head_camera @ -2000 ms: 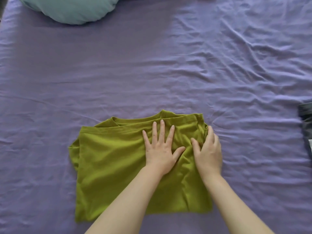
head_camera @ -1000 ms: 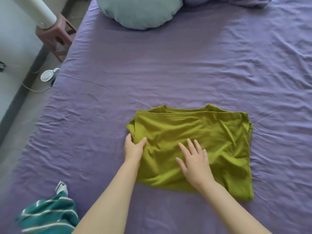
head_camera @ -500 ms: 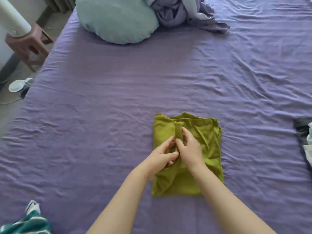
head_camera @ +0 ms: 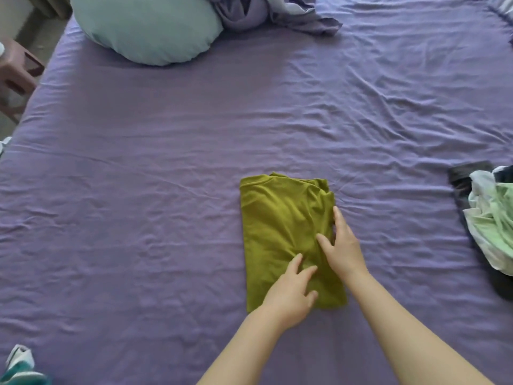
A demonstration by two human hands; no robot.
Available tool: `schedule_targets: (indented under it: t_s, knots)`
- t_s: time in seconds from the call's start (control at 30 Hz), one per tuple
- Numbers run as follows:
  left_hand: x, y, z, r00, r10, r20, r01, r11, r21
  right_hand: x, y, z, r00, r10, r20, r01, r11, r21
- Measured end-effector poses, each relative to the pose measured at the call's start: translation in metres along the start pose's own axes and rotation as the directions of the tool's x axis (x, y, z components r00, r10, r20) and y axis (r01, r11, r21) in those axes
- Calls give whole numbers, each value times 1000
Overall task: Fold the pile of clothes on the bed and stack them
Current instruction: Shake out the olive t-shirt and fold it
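Head view shows the olive green shirt (head_camera: 280, 232) folded into a narrow upright rectangle on the purple bed sheet (head_camera: 138, 218), with the left hand (head_camera: 291, 293) resting flat on its lower part, fingers loosely spread, and the right hand (head_camera: 342, 245) laid straight-fingered along its right edge, neither grip closed round the cloth. Well to the right of the right hand lies a heap of pale green and dark clothes (head_camera: 488, 226); far beyond both hands sit a light blue pillow (head_camera: 144, 26) and a bunched purple blanket (head_camera: 272, 15), and near the left forearm a teal striped garment (head_camera: 19, 368) pokes in at the frame corner.
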State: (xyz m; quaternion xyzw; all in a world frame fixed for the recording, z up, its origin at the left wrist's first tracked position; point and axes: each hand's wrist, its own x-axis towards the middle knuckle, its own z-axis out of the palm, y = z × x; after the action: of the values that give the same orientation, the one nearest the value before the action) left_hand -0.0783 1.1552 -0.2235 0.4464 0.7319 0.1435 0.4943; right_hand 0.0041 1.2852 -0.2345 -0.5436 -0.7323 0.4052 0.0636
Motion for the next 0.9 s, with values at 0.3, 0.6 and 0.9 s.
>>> schedule_targets:
  t_s: [0.3, 0.6, 0.9]
  knots:
    - [-15, -29, -6, 736, -396, -549, 438, 897, -59, -42, 13, 18, 985, 153, -77, -152, 988, 20]
    - [-50, -28, 3, 707, -613, -352, 228, 669, -707, -100, 21, 6, 958, 281, -61, -251, 921, 296]
    - [-150, -6, 51, 646, -673, -361, 114, 553, -826, -192, 25, -31, 949, 301, -90, -241, 881, 407]
